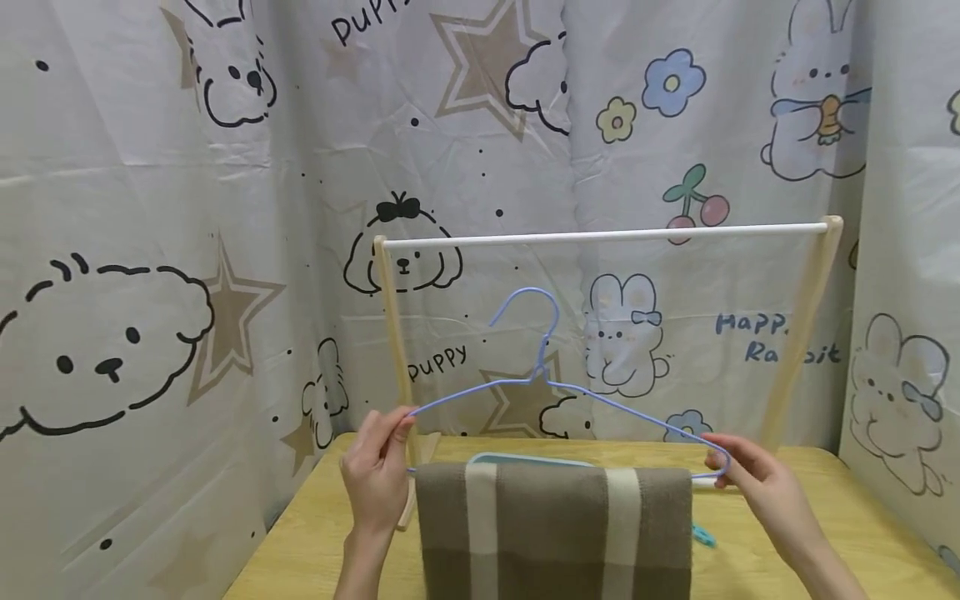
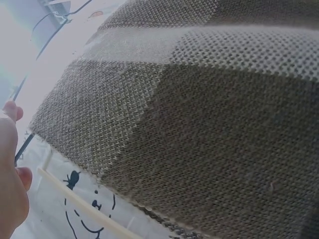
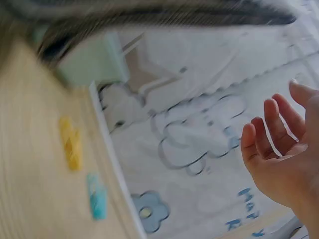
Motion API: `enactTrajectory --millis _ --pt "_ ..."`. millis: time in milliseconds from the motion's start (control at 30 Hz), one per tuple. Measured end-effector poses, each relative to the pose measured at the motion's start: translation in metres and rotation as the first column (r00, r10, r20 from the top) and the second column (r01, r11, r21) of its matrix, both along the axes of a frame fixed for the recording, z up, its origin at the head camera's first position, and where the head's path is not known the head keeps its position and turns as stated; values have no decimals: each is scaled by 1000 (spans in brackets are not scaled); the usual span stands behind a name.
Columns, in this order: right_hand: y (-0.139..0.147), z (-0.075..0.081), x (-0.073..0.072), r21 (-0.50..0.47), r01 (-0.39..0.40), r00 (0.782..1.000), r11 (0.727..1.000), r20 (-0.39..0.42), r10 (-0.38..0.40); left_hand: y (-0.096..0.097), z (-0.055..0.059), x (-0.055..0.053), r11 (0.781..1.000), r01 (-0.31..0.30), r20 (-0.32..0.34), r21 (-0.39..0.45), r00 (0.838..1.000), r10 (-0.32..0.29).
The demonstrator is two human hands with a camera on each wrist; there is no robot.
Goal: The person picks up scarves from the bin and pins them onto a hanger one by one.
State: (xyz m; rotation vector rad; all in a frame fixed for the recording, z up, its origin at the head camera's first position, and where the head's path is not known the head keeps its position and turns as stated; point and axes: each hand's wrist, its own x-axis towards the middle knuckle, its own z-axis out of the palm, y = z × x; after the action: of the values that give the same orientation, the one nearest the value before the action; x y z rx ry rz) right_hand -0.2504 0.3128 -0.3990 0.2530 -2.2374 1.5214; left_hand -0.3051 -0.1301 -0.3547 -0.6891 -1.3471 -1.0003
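A woven brown cloth with cream stripes (image 1: 551,533) hangs folded over the lower bar of a blue clothes hanger (image 1: 630,407). The hanger is upright, its hook above the cloth. At its left end, my left hand (image 1: 377,467) pinches the wire between thumb and fingers; the left wrist view shows this hand (image 2: 11,169) beside the cloth's edge. Around the hanger's right corner lies my right hand (image 1: 757,479), very near or touching it. In the right wrist view the right hand (image 3: 284,144) has loosely bent fingers apart from the thumb, with no wire visible between them.
Behind the hanger stands a rack with a white rail (image 1: 600,237) and wooden posts (image 1: 802,333) on a wooden table (image 1: 300,542). A pale blue-green container (image 1: 525,457) is partly hidden by the cloth. Yellow (image 3: 71,144) and teal (image 3: 96,196) clips lie on the table. Printed curtains surround it.
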Motion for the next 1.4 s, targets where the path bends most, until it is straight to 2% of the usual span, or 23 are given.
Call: enactTrajectory --millis 100,200,267,400,600,833,1033,1133,1267,1400 --pt "9 -10 -11 147 60 998 987 25 -65 5 -1 -4 1000 15 -14 15 1000 -15" --pt "15 -23 -21 253 69 998 965 -12 -68 9 -1 -7 999 17 -24 32 1000 -17" --pt "19 -32 -28 294 64 998 954 -41 -54 10 -2 -8 999 5 -27 38 1000 -4" --pt "25 -47 -38 341 59 998 938 -44 -46 12 -3 -10 999 -12 -26 39 1000 13" --pt "37 -68 -48 387 36 998 921 -63 -12 12 -5 -10 998 -16 -27 54 999 18" --pt "46 -85 -50 439 -27 999 898 41 9 10 -10 -11 997 -16 -2 71 1000 16" --pt "56 -98 -55 407 -95 991 908 128 46 7 -12 -11 996 -12 18 88 1000 11" --pt "61 -106 -56 389 -162 981 907 167 104 6 -12 -11 996 -19 19 90 1000 17" --pt "62 -118 -59 404 -229 973 885 111 202 5 -12 -11 996 -19 21 92 1000 17" --pt "58 -122 -62 447 -212 977 869 81 197 4 -13 -11 996 -11 25 92 1000 9"
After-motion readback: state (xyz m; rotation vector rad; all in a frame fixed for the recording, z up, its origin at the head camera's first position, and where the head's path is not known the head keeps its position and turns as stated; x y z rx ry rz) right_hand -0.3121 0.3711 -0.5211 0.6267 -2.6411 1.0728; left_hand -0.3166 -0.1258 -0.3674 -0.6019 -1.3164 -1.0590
